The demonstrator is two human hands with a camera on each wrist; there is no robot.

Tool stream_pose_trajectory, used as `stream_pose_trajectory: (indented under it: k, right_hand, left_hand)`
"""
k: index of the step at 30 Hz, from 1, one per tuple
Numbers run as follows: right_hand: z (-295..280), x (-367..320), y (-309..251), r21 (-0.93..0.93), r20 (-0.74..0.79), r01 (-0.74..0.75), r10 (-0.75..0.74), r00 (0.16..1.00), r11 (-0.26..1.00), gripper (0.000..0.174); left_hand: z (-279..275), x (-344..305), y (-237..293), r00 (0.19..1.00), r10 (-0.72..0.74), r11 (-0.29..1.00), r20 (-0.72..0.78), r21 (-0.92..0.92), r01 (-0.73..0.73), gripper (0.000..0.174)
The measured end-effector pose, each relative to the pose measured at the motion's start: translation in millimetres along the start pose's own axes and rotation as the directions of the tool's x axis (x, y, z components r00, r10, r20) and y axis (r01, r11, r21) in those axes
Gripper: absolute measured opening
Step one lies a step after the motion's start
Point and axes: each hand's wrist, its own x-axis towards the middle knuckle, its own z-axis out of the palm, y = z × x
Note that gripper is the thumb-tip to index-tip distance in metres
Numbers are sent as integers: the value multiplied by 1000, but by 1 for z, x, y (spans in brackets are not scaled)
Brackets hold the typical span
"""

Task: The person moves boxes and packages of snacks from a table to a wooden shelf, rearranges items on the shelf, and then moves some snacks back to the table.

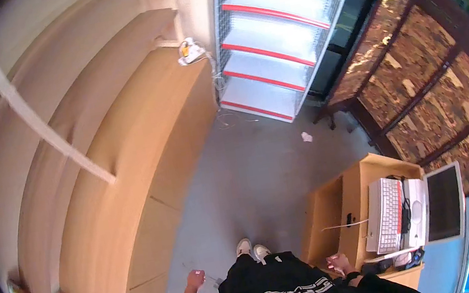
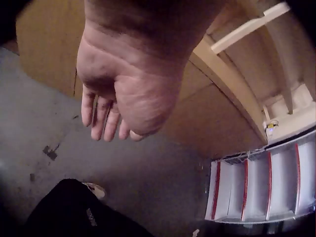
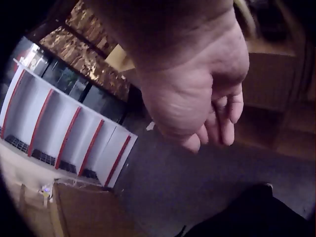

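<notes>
Both hands hang at the person's sides and hold nothing. The left hand (image 1: 195, 279), also in the left wrist view (image 2: 129, 94), shows its palm with relaxed, slightly bent fingers (image 2: 101, 116); the long wooden counter (image 1: 136, 225) is beside it. The right hand (image 1: 339, 263) is near the low wooden desk (image 1: 347, 189). In the right wrist view this hand (image 3: 197, 98) has loosely curled fingers (image 3: 224, 118), touching nothing visible.
On the desk are a white keyboard (image 1: 387, 214) and a monitor (image 1: 444, 201). White shelves with red edges (image 1: 268, 51) stand ahead, a patterned folding screen (image 1: 422, 84) at right. A white scrap (image 1: 307, 137) lies on the grey floor (image 1: 239, 176). White plugs (image 1: 190, 51) sit at the counter's far end.
</notes>
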Motion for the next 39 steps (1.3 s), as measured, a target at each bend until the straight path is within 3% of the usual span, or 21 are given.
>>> stream_pose_trajectory:
  k: [1, 3, 7, 11, 13, 14, 17, 19, 21, 22, 23, 24, 25, 26, 27, 29, 31, 33, 34, 37, 39]
  right_hand:
    - [-1, 4, -12, -21, 22, 18, -17, 1000, 1000, 26]
    - [-9, 16, -47, 289, 24, 33, -42, 999, 957, 25]
    - [-12, 82, -73, -48, 129, 331, -323, 938, 942, 28]
    - [-21, 81, -143, -42, 214, 345, -329, 920, 937, 25]
    - [-12, 86, -151, 10, 201, 457, -450, 870, 889, 20]
    - [-7, 88, -153, 3, 242, 464, -451, 859, 886, 20]
    - [3, 121, -133, -109, 472, 484, -383, 794, 869, 20]
    - [8, 140, -111, -212, 509, 760, -594, 623, 615, 23]
    - [8, 122, -123, 15, 584, 343, -287, 759, 939, 19]
    - [16, 135, -125, -6, 609, 376, -295, 736, 927, 19]
    - [25, 148, -130, -311, 784, 885, -433, 444, 346, 19]
    - [31, 159, -139, -275, 949, 831, -273, 155, -483, 20]
    - [33, 144, -157, -255, 957, 817, -256, 136, -518, 20]
    - [34, 118, -175, -457, 785, 877, -395, 477, 151, 21]
    - [39, 93, -195, -392, 565, 524, -252, 786, 756, 22]
    - [58, 85, -219, -360, 591, 562, -285, 755, 744, 22]
    - [83, 69, -240, -329, 619, 594, -306, 723, 734, 22]
    - [113, 63, -258, -504, 558, 661, -374, 740, 556, 23]
    - [125, 43, -269, -512, 572, 680, -382, 726, 525, 23]
    - [169, -11, -293, -479, 676, 763, -371, 636, 435, 23]
    - [213, -30, -296, -333, 805, 894, -402, 436, 301, 24]
  left_hand:
    - [-1, -13, 0, 981, -183, 977, -61, -123, 174, 26]
    - [-6, -42, -1, 970, -237, 966, -48, -117, 230, 26]
    - [9, -114, 11, 902, -432, 890, -8, -168, 425, 23]
    - [57, -173, -1, 902, -423, 901, -86, -144, 409, 25]
    - [81, -200, -20, 980, -139, 983, -143, 103, 154, 27]
    - [89, -218, -6, 862, -486, 869, -144, -192, 457, 30]
    - [86, -273, 54, 824, -541, 836, -167, -210, 507, 32]
    - [103, -293, 46, 805, -568, 818, -173, -226, 529, 34]
    - [125, -310, 33, 781, -599, 795, -179, -254, 551, 35]
    - [135, -317, 29, 736, -632, 769, -241, -315, 557, 34]
    - [148, -325, 26, 687, -664, 742, -296, -374, 556, 33]
    - [155, -334, 30, 666, -682, 723, -302, -413, 553, 33]
    - [157, -340, 33, 675, -714, 675, -188, -443, 590, 32]
    - [159, -344, 34, 680, -730, 629, -74, -464, 624, 31]
    - [177, -346, 23, 672, -736, 617, -87, -495, 612, 31]
    - [229, -349, -15, 653, -744, 599, -141, -572, 560, 29]
    - [224, -373, 2, 600, -790, 531, -127, -629, 568, 30]
    - [223, -393, 8, 596, -799, 449, -75, -735, 509, 30]
    - [234, -396, -1, 531, -835, 459, -146, -717, 525, 29]
    - [258, -412, -33, 472, -880, 293, -62, -853, 433, 28]
    - [266, -429, -45, 441, -895, 251, -63, -890, 381, 28]
